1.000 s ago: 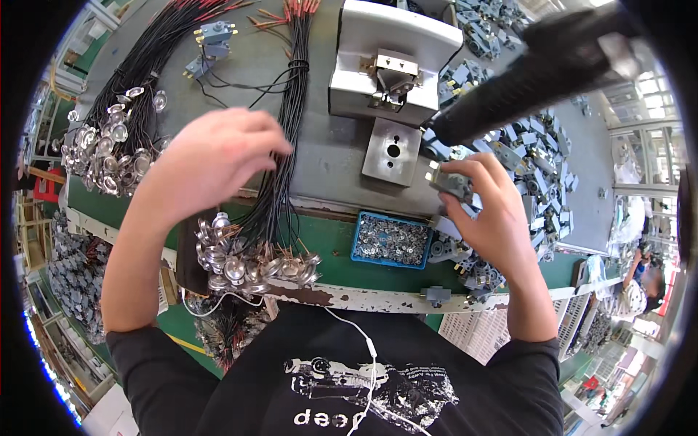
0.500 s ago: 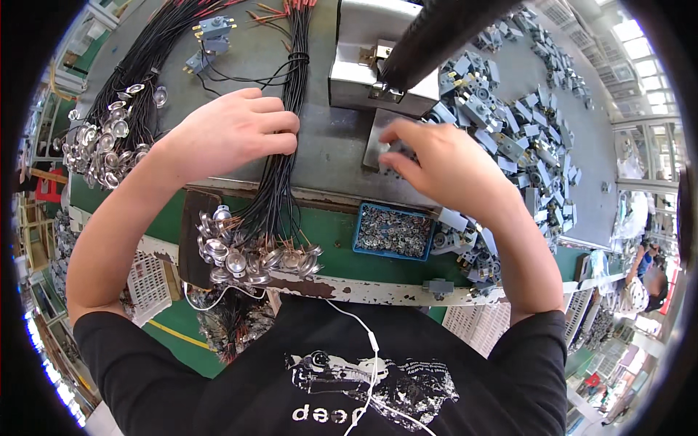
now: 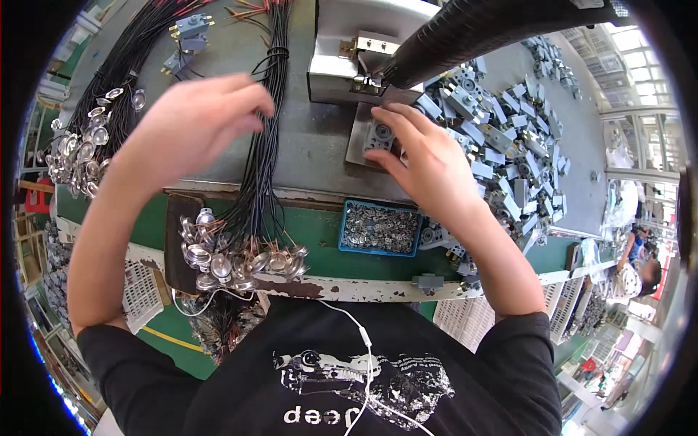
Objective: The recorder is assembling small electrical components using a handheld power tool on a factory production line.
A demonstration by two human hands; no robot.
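Note:
My right hand point(image 3: 422, 156) presses a small grey-blue block part point(image 3: 379, 135) onto the metal plate point(image 3: 358, 149) in front of a grey press machine point(image 3: 349, 51). My left hand point(image 3: 193, 123) rests on a bundle of black wires point(image 3: 262, 145) that ends in shiny metal discs point(image 3: 233, 254) hanging over the bench's front edge. Its fingers curl around the wires at the bundle's upper part. A black ribbed hose point(image 3: 480, 25) runs from the machine to the upper right.
A blue tray of small metal pieces point(image 3: 379, 229) sits on the green bench edge. A heap of grey-blue block parts point(image 3: 502, 138) covers the right side. A second wire bundle with metal discs point(image 3: 80, 142) lies at left. People stand at far right point(image 3: 640, 261).
My right hand has carried the block part from the right heap up and left onto the plate under the machine. My left hand has stayed on the wire bundle.

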